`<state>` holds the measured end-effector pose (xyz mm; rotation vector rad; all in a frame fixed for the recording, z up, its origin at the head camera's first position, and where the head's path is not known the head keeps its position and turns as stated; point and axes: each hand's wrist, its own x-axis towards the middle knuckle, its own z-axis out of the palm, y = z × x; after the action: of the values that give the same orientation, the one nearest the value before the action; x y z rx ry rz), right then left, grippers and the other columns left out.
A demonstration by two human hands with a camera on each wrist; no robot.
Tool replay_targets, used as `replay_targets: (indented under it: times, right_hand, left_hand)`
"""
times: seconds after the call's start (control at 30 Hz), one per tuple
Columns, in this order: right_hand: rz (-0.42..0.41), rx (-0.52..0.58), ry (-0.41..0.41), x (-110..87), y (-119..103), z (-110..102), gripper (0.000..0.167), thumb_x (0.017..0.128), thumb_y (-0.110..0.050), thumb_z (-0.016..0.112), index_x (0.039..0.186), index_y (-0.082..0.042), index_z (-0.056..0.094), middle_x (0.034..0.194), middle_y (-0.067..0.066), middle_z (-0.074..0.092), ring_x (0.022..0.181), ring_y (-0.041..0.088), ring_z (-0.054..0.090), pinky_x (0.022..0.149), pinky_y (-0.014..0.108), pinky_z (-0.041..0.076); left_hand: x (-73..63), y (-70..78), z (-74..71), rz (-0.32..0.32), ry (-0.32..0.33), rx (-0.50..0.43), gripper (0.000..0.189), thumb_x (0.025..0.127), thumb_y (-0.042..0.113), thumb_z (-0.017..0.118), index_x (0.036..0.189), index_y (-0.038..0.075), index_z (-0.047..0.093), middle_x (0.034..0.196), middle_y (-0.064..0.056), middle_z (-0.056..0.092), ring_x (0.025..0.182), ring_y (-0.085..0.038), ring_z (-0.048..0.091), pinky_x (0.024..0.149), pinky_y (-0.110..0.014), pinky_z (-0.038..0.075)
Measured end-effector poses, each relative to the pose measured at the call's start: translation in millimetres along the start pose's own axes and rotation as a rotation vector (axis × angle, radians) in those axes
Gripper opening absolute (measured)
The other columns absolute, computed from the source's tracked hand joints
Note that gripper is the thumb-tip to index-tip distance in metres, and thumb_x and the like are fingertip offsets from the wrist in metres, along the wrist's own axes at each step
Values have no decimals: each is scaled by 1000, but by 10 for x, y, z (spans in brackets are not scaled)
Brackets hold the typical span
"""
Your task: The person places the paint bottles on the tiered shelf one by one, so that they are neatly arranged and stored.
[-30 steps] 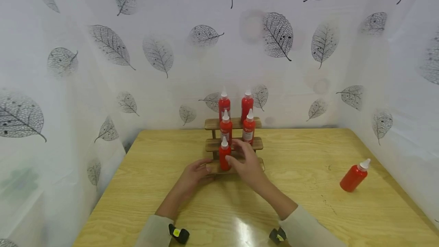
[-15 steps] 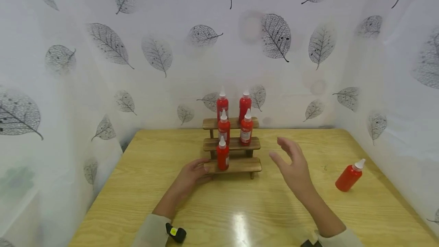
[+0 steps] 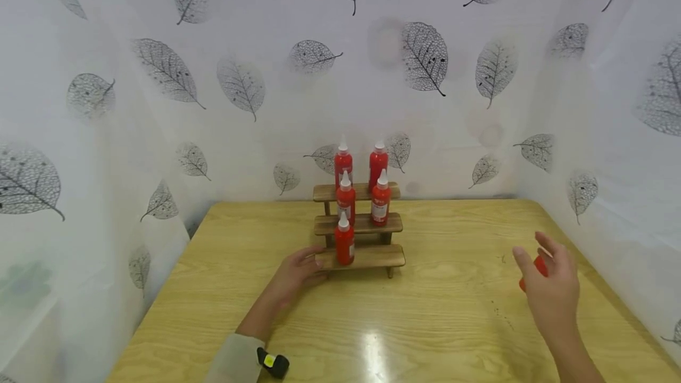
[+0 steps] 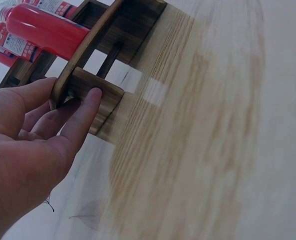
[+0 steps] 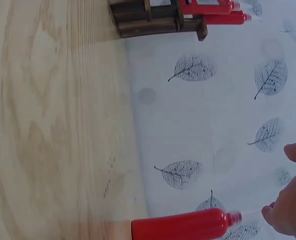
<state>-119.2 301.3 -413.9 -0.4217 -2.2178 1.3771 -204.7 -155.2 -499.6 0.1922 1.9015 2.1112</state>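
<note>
A three-tier wooden display stand (image 3: 375, 257) holds several red squeeze bottles with white pointed nozzles. One bottle (image 3: 344, 245) is on the lowest step, at its left; two are on the middle step and two on the top. My left hand (image 3: 295, 273) holds the left end of the lowest step, with fingertips above and below the board in the left wrist view. At the far right my right hand (image 3: 555, 288) reaches over a loose red bottle (image 5: 180, 227), thumb and fingers spread. In the right wrist view its fingertips are close to that bottle's nozzle.
The stand and bottles are on a light wood-grain table (image 3: 447, 312). A white curtain (image 3: 255, 152) printed with dark leaves encloses the table at the back and both sides.
My right hand has moved from beside the front bottle on the lowest step, away to the right, over to the loose bottle. The left hand stays at the stand's left end.
</note>
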Motion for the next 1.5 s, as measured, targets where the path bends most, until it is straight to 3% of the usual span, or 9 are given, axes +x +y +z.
replay_targets:
  times: [0.13,0.23,0.43,0.67,0.87,1.07,1.23,1.37,1.5]
  right_hand:
    - [81,61,109,122,157,-165,61,96,-20,69,151,-14,43,138,-18,38,138,7,38,113,9,34]
    - [106,62,112,195,284,-210,65,95,-15,70,152,-9,40,135,-19,35,139,6,35,117,13,33]
    - [147,-1,-10,266,499,-209,72,99,-18,64,158,-4,25,161,13,30,152,20,26,122,18,25]
    - [198,-54,-87,283,597,-203,72,102,-29,60,160,-9,22,164,17,27,152,31,27,125,34,27]
    - [203,-161,-98,298,645,-230,74,101,-37,60,159,-10,24,160,18,35,142,30,40,98,14,50]
    - [219,-183,-72,307,644,-242,74,99,-40,62,159,-14,27,158,19,39,138,31,43,67,3,43]
    - [167,-142,-52,257,554,-179,73,98,-37,66,158,-15,32,153,15,45,127,11,50,69,-2,41]
    - [60,-79,-74,202,372,-76,70,97,-31,68,156,-11,35,138,3,54,110,-8,49,76,-3,44]
    - [-41,-43,-130,166,130,53,68,98,-30,68,154,-9,36,133,4,54,105,-13,47,79,-2,46]
  left_hand:
    - [-6,-9,-4,2,8,7,50,101,12,60,147,-1,44,152,-29,42,120,-30,64,101,-44,56]
    - [-10,-12,-4,1,13,8,50,101,12,60,147,-1,44,151,-29,43,120,-30,64,101,-44,56]
    - [-17,-12,1,12,11,14,50,102,12,59,147,-2,44,152,-30,41,120,-30,63,101,-45,56]
    - [-30,-29,-14,1,13,6,50,101,10,59,147,-1,45,153,-28,40,119,-30,64,102,-44,56]
    - [-47,-27,-22,-1,7,4,51,101,12,60,148,-1,43,151,-29,43,118,-30,65,102,-44,55]
    - [-43,-21,-29,-2,-6,3,51,102,13,60,148,0,43,154,-28,39,121,-32,63,103,-45,55]
    - [-31,-20,-26,11,-13,1,51,102,12,60,148,0,43,159,-27,32,124,-34,61,103,-45,55]
    - [-16,-17,-22,13,-17,0,51,102,13,60,149,0,43,159,-27,32,124,-34,61,103,-45,55]
    - [-3,-8,-20,12,-12,-1,51,102,12,59,148,0,43,158,-27,33,124,-33,61,102,-45,55]
